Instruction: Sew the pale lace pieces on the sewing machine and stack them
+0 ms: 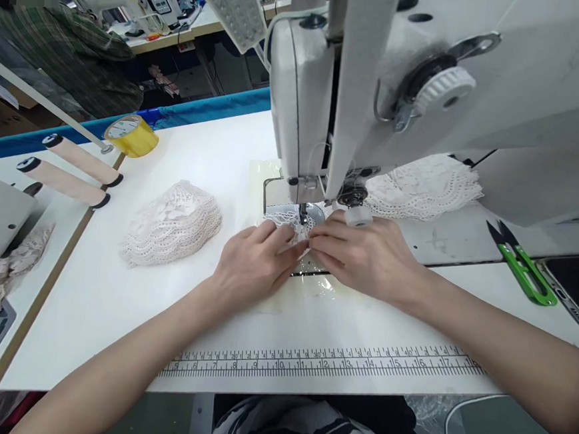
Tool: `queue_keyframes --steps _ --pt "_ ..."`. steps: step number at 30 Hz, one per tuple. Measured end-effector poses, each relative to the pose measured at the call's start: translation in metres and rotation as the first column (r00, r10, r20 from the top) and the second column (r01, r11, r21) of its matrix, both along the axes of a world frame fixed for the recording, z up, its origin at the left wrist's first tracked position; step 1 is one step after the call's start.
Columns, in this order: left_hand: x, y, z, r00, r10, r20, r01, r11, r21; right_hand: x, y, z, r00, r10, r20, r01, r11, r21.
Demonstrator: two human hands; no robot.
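Note:
A small piece of white lace (289,220) lies under the presser foot (303,213) of a white sewing machine (298,104). My left hand (259,258) grips the lace from the left, fingers bent close to the needle. From the other side my right hand (361,253) pinches the same lace, and its fingertips nearly meet those of the left. Most of the lace is hidden by my fingers. A heap of lace pieces (173,224) rests on the table to the left, and another lace pile (422,187) sits behind the right hand under the machine arm.
Green thread snips (528,272) and a phone (578,283) lie at the right. Thread cones (66,183) and yellow tape (131,136) are at the left. A printed ruler (322,365) runs along the front edge. Another person (66,52) sits near a second machine (131,0).

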State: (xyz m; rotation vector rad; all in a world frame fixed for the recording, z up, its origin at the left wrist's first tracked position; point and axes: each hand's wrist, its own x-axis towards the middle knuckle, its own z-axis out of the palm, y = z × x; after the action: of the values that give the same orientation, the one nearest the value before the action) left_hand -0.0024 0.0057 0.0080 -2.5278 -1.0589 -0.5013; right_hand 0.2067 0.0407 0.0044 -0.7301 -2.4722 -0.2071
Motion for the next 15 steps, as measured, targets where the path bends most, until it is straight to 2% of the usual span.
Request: queue_keyframes --steps 3,8,15 --pt "0.0035 -0.007 -0.0001 0.999 -0.005 -0.041 0.008 0.998 0.06 -0.0016 -0.0026 0.0016 0.999 -0.009 0.033 0.007 0.998 0.065" --pt "0.0022 -0.0087 -0.0024 0.999 0.005 -0.035 -0.005 1.0 -0.006 -0.0021 -0.0034 0.0014 0.998 -0.021 0.063 0.016 0.996 0.084" --pt "0.0012 -0.0041 -0.0035 1.0 0.02 0.005 -0.02 1.0 -0.024 -0.001 -0.002 -0.0016 0.996 -0.042 0.083 0.033 0.994 0.103"
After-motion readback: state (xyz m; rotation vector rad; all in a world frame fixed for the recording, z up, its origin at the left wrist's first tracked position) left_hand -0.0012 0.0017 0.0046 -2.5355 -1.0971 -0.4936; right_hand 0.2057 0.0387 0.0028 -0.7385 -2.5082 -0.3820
